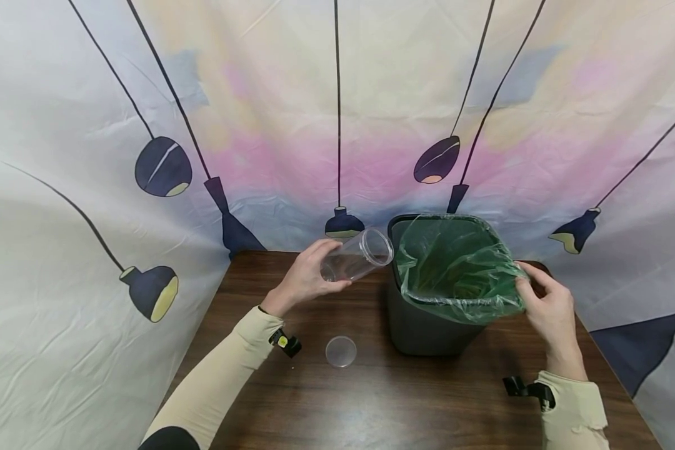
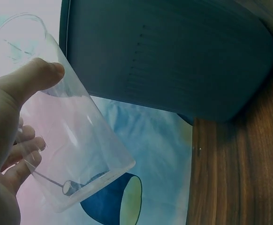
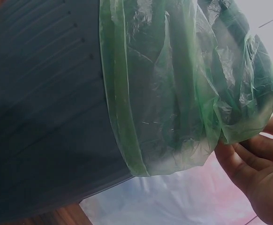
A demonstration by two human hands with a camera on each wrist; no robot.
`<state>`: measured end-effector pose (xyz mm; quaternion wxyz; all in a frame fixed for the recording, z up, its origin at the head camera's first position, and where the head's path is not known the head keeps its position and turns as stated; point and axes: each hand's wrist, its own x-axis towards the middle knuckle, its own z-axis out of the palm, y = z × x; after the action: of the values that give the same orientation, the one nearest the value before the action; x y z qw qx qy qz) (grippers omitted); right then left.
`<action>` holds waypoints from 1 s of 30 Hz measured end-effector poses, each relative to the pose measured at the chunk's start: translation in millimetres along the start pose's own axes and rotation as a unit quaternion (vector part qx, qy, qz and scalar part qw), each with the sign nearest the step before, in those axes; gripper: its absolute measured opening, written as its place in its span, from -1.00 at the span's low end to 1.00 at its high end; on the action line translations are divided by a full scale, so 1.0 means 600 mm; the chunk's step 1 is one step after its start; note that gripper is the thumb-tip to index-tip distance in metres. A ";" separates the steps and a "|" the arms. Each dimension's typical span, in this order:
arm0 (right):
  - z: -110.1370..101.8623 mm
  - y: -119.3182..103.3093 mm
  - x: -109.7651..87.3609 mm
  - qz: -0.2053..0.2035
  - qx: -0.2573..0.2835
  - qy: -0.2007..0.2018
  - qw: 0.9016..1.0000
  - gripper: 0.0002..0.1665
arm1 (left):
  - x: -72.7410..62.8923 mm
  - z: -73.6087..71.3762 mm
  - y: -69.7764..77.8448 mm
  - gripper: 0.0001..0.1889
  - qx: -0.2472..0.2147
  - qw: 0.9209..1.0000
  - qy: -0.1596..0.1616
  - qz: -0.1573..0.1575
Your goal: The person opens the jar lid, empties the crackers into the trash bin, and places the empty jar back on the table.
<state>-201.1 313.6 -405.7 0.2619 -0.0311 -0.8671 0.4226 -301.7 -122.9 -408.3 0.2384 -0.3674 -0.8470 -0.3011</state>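
Observation:
In the head view my left hand (image 1: 300,281) grips a clear plastic cylindrical container (image 1: 350,261) around its side. The container tilts, its round mouth turned toward the trash can and close to the can's left rim. The left wrist view shows the thumb on one side of the container (image 2: 75,122) and fingers on the other. A dark trash can (image 1: 427,328) stands upright, lined with a green plastic bag (image 1: 455,262) folded over part of its rim. At the right side, my right hand (image 1: 551,309) pinches the bag's edge. Some right fingertips are hidden by the bag.
A clear round lid-like disc (image 1: 340,351) lies flat on the brown wooden table (image 1: 337,412), left of the trash can. Behind the table hangs a cloth (image 1: 292,125) printed with lamps. Each wrist wears a small black camera mount.

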 end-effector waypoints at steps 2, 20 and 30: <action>0.001 0.001 0.000 0.000 0.000 0.000 1.000 -0.60 | -0.003 0.002 -0.001 -0.21 0.000 1.000 0.000 -0.002; 0.000 0.000 -0.001 0.003 0.008 -0.005 1.000 -0.60 | -0.017 0.013 -0.006 -0.20 -0.003 1.000 0.002 -0.021; 0.001 0.004 -0.001 -0.001 0.009 -0.004 1.000 -0.60 | -0.020 0.012 -0.010 -0.21 -0.012 1.000 0.004 -0.025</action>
<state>-201.6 314.5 -408.2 0.2588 -0.0262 -0.8644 0.4302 -300.2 -127.2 -422.8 0.2296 -0.3480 -0.8515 -0.3181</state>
